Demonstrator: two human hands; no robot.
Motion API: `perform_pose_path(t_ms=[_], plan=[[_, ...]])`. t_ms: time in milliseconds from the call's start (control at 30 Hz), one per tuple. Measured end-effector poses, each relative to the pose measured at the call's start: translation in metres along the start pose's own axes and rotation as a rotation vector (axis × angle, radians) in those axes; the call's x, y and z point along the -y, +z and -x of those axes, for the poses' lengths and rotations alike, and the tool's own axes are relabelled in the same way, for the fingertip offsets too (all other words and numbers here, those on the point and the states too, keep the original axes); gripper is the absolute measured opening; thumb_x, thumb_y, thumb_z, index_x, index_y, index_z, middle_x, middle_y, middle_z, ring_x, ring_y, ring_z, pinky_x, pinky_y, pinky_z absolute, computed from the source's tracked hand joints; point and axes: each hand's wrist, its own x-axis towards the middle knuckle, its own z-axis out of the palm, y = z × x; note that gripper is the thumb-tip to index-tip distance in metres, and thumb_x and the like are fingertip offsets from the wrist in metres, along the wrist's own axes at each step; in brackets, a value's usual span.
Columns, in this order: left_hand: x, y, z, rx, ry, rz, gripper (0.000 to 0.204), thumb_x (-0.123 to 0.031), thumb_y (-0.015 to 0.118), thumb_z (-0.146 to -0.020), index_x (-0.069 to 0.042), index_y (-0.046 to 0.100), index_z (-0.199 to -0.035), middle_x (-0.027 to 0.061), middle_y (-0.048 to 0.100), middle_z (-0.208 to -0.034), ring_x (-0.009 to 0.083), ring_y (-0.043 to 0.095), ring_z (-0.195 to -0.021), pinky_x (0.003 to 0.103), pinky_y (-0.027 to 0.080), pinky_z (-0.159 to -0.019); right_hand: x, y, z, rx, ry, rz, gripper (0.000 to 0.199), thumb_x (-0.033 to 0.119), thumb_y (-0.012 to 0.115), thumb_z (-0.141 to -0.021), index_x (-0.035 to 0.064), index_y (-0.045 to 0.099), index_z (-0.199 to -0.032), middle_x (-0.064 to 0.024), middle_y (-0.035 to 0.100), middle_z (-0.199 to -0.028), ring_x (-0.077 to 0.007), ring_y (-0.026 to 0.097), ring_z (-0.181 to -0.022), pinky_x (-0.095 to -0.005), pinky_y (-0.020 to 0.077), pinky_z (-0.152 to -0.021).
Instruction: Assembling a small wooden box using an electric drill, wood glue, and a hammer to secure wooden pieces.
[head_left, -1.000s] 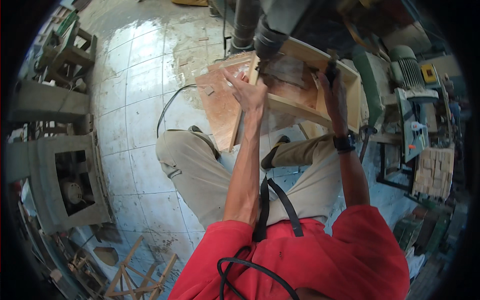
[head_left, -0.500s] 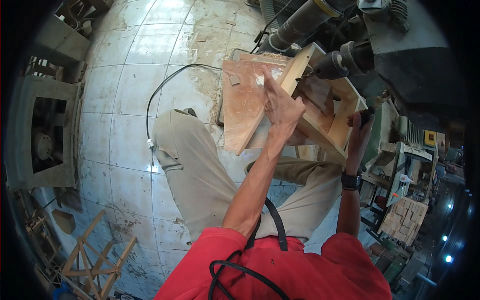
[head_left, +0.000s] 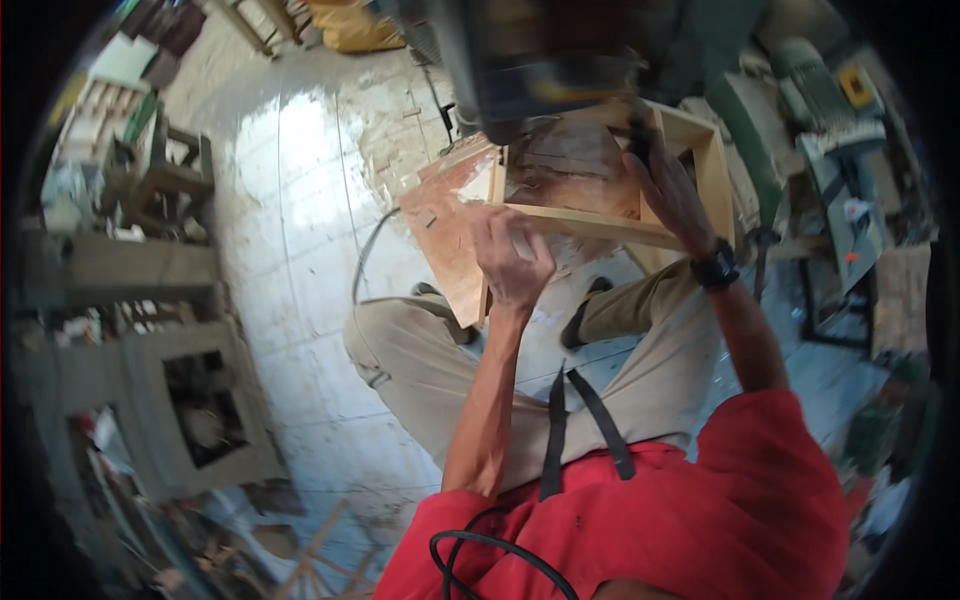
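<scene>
A pale wooden frame (head_left: 600, 224), box-like with a dividing bar, rests on a reddish-brown board (head_left: 445, 235) before my knees. The fingers of my left hand (head_left: 515, 262) bend over the frame's near left corner and hold it. My right hand (head_left: 675, 200) reaches over the frame's right part, its fingers stretched out beside a dark handle (head_left: 640, 135). They look slightly blurred, and the handle seems to touch them. Above the frame hangs a dark machine head (head_left: 560, 70), smeared by motion, hiding the frame's far left side.
A black cable (head_left: 368, 250) runs down from the board past my left knee. Grey machine housing (head_left: 200, 410) stands at the left, with wooden stools (head_left: 165, 170) beyond. Green machinery (head_left: 750, 150) and a stack of wood pieces (head_left: 902, 300) are at the right. Tiled floor (head_left: 310, 230) lies between.
My view has swung, so the frame now lies squarer before me. My left hand has drawn back to the frame's near corner, fingers bent. My right hand has moved up and inward with the dark handle.
</scene>
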Motion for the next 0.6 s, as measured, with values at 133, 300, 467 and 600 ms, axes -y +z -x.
perform_pose_path(t_ms=[133, 300, 467, 600], plan=[[-0.022, -0.003, -0.02, 0.428, 0.144, 0.165, 0.028, 0.009, 0.049, -0.07, -0.002, 0.054, -0.095, 0.0147, 0.061, -0.092, 0.0317, 0.061, -0.089, 0.036, 0.047, -0.078, -0.033, -0.019, 0.001, -0.129, -0.749, 0.594, 0.042, 0.028, 0.049, -0.094, 0.0017, 0.04, -0.125, -0.0231, 0.054, -0.1, -0.0363, 0.056, -0.085, -0.0421, 0.0429, -0.074], [-0.014, 0.029, -0.063, 1.087, 0.012, 0.01, 0.031, 0.007, 0.047, -0.082, -0.003, 0.062, -0.108, 0.017, 0.063, -0.1, 0.0334, 0.062, -0.092, 0.035, 0.048, -0.081, -0.018, -0.038, -0.02, 0.29, -0.208, -0.071, 0.043, 0.03, 0.047, -0.095, 0.0, 0.039, -0.125, -0.0195, 0.058, -0.087, -0.0337, 0.06, -0.08, -0.0401, 0.045, -0.076], [0.011, 0.084, -0.088, 1.332, 0.069, -0.151, 0.024, 0.002, 0.054, -0.08, 0.001, 0.062, -0.102, 0.0199, 0.062, -0.1, 0.0357, 0.06, -0.094, 0.037, 0.048, -0.081, -0.031, -0.029, -0.021, 0.342, -0.323, -0.032, 0.04, 0.038, 0.043, -0.097, 0.0001, 0.042, -0.109, -0.0143, 0.059, -0.073, -0.0291, 0.062, -0.074, -0.0405, 0.0458, -0.076], [0.025, 0.081, -0.09, 1.43, -0.096, -0.16, 0.03, -0.01, 0.066, -0.075, -0.001, 0.062, -0.103, 0.0186, 0.062, -0.1, 0.036, 0.059, -0.096, 0.037, 0.047, -0.082, -0.033, -0.02, -0.031, 0.296, -0.435, -0.108, 0.042, 0.039, 0.045, -0.096, 0.0, 0.042, -0.111, -0.0129, 0.059, -0.068, -0.0286, 0.062, -0.07, -0.0398, 0.0464, -0.073]])
